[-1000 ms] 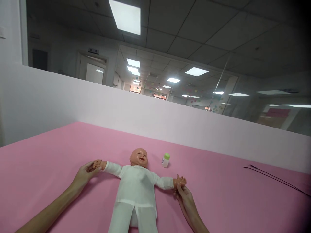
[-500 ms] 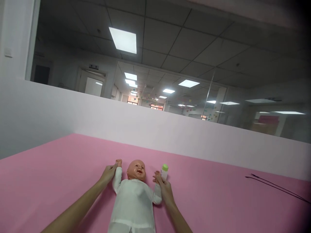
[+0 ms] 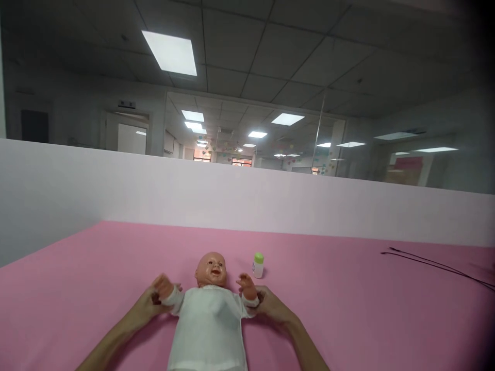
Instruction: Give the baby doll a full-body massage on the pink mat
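Observation:
A baby doll (image 3: 209,324) in a white long-sleeved top lies face up on a pink surface (image 3: 332,319), its head toward the wall. My left hand (image 3: 149,305) is closed around the doll's forearm on the left, near the wrist. On the other side, my right hand (image 3: 270,304) grips the doll's other forearm at the sleeve cuff. Both doll hands stick up above my fingers. Just beyond my right hand stands a small white bottle with a green cap (image 3: 258,265), not touched by it.
Two thin dark cords (image 3: 433,264) lie on the pink surface at the far right. A low white wall (image 3: 247,198) runs along the back, with a wide glass pane above it showing a room with ceiling lights.
My left hand has lowered the doll's arm down and outward. My right hand has shifted from the doll's hand area to the outer side of its forearm. The camera view has levelled.

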`<action>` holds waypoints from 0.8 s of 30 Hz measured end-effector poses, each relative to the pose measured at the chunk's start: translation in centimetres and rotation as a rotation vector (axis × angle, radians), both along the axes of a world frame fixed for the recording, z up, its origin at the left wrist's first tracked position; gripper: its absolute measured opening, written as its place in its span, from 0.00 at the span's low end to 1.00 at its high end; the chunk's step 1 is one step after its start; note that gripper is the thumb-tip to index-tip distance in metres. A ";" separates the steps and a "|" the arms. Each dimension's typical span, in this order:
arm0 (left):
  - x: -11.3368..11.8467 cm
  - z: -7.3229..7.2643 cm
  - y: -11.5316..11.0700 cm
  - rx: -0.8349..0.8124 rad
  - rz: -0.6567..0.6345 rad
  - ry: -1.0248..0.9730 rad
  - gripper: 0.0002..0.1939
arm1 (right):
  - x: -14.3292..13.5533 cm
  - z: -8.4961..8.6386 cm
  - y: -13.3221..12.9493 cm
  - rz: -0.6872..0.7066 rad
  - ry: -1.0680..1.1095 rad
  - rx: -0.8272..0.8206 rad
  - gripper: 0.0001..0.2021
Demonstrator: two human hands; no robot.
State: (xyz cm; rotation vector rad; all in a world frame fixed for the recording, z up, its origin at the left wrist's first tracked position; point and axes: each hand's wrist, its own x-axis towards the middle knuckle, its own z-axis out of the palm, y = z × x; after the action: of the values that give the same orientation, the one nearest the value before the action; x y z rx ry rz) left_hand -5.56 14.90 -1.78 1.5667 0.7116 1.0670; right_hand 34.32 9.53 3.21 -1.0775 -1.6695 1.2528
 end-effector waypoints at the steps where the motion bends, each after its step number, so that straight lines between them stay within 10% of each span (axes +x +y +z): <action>1: -0.5 0.2 -0.2 0.024 -0.056 0.036 0.24 | 0.1 0.1 0.0 0.045 -0.036 0.032 0.17; 7: -0.6 0.7 -0.7 0.122 -0.151 0.181 0.15 | 0.0 -0.6 0.4 0.206 -0.183 0.125 0.13; 16: 3.3 0.0 -0.2 -0.041 0.275 -0.048 0.31 | -1.7 -2.0 1.7 -0.160 0.115 0.105 0.27; 24: 4.9 0.0 0.4 -0.045 0.334 0.116 0.35 | -3.9 -3.0 1.7 -0.347 0.076 0.033 0.32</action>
State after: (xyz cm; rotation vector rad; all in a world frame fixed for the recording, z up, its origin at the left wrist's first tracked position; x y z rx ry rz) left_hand -0.71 15.34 -1.76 1.5130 1.0977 1.1975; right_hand 30.41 11.23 0.24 -1.2226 -1.3697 1.0245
